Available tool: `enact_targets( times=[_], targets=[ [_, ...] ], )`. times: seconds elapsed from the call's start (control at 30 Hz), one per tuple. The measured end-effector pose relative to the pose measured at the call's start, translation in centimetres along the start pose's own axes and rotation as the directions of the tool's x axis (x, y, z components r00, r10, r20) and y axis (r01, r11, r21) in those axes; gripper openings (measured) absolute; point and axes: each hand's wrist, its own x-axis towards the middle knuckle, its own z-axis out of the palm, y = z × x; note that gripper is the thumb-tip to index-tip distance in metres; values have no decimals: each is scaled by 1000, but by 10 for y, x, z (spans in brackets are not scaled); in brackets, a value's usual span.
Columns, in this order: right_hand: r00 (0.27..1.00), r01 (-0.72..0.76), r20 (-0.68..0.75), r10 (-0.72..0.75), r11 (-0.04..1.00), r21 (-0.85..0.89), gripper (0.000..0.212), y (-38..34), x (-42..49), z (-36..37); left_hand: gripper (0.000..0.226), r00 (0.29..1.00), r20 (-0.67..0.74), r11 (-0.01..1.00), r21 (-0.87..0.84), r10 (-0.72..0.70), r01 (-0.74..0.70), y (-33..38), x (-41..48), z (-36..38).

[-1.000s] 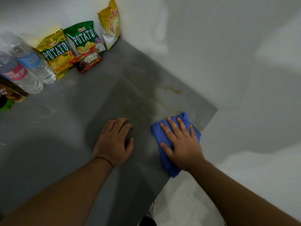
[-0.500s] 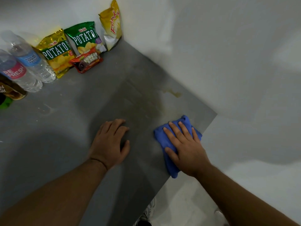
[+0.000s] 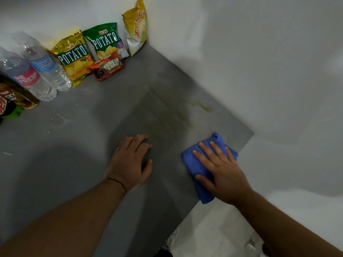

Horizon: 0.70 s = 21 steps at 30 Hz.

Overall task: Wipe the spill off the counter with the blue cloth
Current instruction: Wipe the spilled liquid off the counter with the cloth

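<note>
A folded blue cloth (image 3: 193,164) lies on the grey counter (image 3: 74,145) near its right corner. My right hand (image 3: 220,171) presses flat on the cloth with fingers spread, covering most of it. A yellowish spill (image 3: 204,107) remains as a small puddle near the right wall, with a faint smeared streak (image 3: 178,115) running from it toward the cloth. My left hand (image 3: 130,162) rests palm down on the bare counter to the left of the cloth, holding nothing.
Along the back wall stand two water bottles (image 3: 37,71), darker bottles (image 3: 13,102) at far left, and several snack bags (image 3: 104,45). White walls close the back and right. The counter edge (image 3: 185,217) drops to a pale floor at lower right.
My right hand has slid the cloth slightly toward the counter's right edge. The wide wet patch near the wall has shrunk to a small puddle and a faint streak. The left hand stayed put.
</note>
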Motion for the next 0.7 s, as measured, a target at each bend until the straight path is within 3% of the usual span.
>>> enact_targets(
  times=[0.1, 0.23, 0.3, 0.43, 0.5, 0.7],
  targets=[
    [988, -141, 66, 142, 990, -26, 78, 16, 24, -11, 40, 1000, 8, 1000, 3, 0, 0, 1, 1, -1],
    [955, -291, 44, 292, 956, -37, 79, -10, 67, -14, 40, 1000, 12, 1000, 12, -2, 2, 2, 1, -2],
    [968, -249, 32, 250, 968, -37, 78, -23, 70, -12, 41, 1000, 12, 1000, 18, -1, 1, 2, 2, -2],
    [999, 39, 37, -39, 999, -1, 75, -11, 38, -7, 41, 1000, 25, 1000, 22, -2, 1, 0, 2, -2],
    [998, 60, 35, -61, 998, 27, 77, 11, 24, -9, 41, 1000, 26, 1000, 17, -4, 4, 0, 1, -2],
    [968, -250, 32, 250, 968, 1, 86, 34, 63, -22, 42, 1000, 12, 1000, 16, 1, -1, 1, 1, -1]
  ],
)
